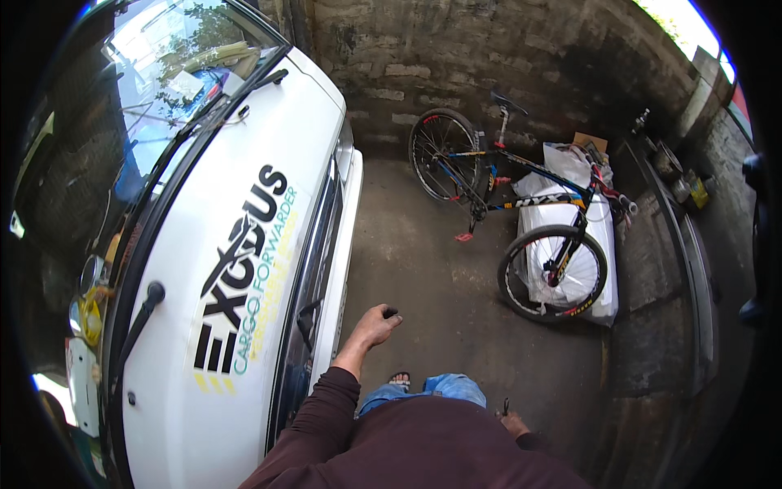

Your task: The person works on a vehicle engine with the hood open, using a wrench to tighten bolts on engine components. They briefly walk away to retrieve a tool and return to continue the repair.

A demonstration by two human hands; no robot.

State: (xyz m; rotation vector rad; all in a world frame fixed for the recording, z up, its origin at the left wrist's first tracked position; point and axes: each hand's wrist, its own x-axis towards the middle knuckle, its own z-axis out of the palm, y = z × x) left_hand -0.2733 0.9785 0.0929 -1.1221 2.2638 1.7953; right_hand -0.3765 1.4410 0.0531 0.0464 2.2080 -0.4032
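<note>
My left hand point(376, 324) is held out low in the middle, beside the white van's front bumper point(346, 220); its fingers are curled, with a dark patch at the tips that I cannot make out. At the lower right, my right hand point(513, 424) hangs by my hip, partly hidden by my body, closed on a small thin dark tool point(507, 406). The van point(187, 383), with lettering and a wiper, fills the left side. My jeans point(460, 389) and a sandalled foot point(399, 380) show below.
A black bicycle point(554, 200) leans over white wrapped bundles point(599, 277) on the right. Behind it stands a stained block wall point(383, 57). Along the right wall are a dark metal panel point(696, 293), a cardboard piece point(590, 140) and some small containers point(696, 191). The concrete floor point(432, 301) lies between van and bicycle.
</note>
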